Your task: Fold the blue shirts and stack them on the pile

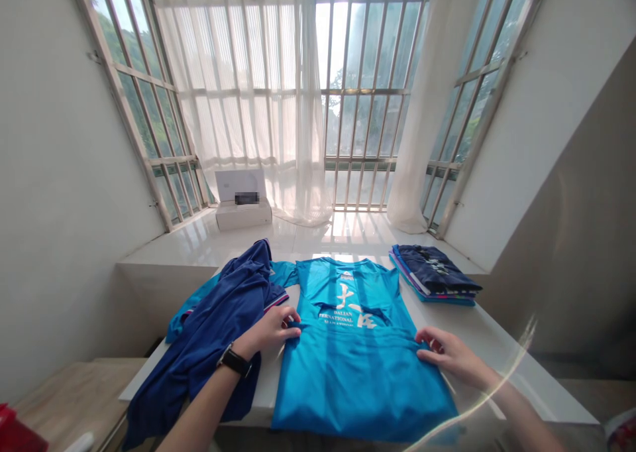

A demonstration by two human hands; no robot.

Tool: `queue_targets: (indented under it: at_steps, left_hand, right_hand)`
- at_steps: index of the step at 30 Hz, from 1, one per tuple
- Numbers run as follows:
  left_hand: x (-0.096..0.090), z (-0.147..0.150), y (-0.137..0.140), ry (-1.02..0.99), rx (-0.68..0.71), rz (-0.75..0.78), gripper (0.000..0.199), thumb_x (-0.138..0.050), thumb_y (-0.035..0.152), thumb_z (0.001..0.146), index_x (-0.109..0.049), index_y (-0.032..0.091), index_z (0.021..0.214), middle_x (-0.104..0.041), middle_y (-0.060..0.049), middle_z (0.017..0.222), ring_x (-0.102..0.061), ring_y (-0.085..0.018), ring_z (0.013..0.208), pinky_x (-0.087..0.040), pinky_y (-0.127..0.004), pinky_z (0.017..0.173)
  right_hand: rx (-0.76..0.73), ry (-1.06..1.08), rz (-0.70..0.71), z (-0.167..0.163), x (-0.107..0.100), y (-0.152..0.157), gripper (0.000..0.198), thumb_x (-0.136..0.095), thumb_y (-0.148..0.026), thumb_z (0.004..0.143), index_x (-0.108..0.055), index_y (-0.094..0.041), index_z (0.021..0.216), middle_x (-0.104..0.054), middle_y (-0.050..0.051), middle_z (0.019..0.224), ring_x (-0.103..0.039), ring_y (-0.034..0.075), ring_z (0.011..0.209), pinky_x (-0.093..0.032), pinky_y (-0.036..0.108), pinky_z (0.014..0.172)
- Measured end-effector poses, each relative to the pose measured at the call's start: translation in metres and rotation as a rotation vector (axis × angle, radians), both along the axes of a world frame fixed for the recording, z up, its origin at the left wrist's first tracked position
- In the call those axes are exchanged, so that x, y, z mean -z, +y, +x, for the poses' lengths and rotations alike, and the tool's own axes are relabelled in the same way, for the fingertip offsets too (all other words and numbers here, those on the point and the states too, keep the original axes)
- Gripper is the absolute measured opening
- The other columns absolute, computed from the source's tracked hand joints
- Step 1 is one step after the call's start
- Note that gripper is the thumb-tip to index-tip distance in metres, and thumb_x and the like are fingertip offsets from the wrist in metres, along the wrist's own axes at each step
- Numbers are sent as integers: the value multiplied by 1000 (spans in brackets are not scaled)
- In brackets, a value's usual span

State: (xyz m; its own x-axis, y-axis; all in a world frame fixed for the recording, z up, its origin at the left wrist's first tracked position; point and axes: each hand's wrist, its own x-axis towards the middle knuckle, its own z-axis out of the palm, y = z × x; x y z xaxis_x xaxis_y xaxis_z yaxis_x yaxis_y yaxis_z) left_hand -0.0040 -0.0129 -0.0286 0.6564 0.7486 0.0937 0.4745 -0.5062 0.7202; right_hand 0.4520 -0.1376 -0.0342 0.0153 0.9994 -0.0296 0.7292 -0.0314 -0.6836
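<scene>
A bright blue T-shirt with white lettering lies spread on the white ledge, its collar toward the window. A crosswise fold of cloth runs over the lower print, and the hem side hangs over the front edge. My left hand, with a black watch on the wrist, pinches the left end of this fold. At the right end, my right hand has the cloth between thumb and fingers. Left of the T-shirt lies a crumpled navy shirt, partly over another bright blue garment.
A stack of folded clothes, dark navy on top, sits at the right of the ledge. Near the window stands an open white box with a blurred dark item. Sheer curtains hang before barred windows. Something red shows at lower left.
</scene>
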Motion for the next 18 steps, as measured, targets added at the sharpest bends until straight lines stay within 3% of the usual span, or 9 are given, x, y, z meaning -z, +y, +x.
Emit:
queue_targets:
  at_steps: [5,9,12,18]
  left_hand:
    - [-4,6,-1,-38,19,-20,32,-70,48,82,-69,17,92,-71,-7,101,-63,-19,85,-48,-25,69]
    - [-4,11,-7,-59,-28,-5,22,-65,40,85,-69,19,90,-72,-6,100,-62,-18,87,-47,-24,67]
    - [-1,12,-7,-68,-69,4,22,-64,40,86,-69,19,91,-70,-5,91,-63,-18,83,-48,-24,68]
    - [3,11,-7,-110,-87,-3,24,-63,41,88,-69,18,92,-71,-5,89,-65,-19,83,-48,-25,68]
  right_hand:
    - [-55,0,-28,0,-14,5,30,-71,-54,71,-70,-24,76,-68,1,75,-58,20,71,-46,30,66]
    - [-80,98,49,-5,-22,8,37,-68,-60,76,-67,-23,77,-73,6,110,-63,21,82,-49,30,68]
    - [-69,154,59,-9,-18,12,41,-67,-63,77,-63,-22,76,-71,8,121,-65,23,88,-50,30,69]
    - [-111,146,0,-14,-7,22,41,-65,-63,77,-60,-22,78,-70,6,125,-55,14,67,-49,30,67]
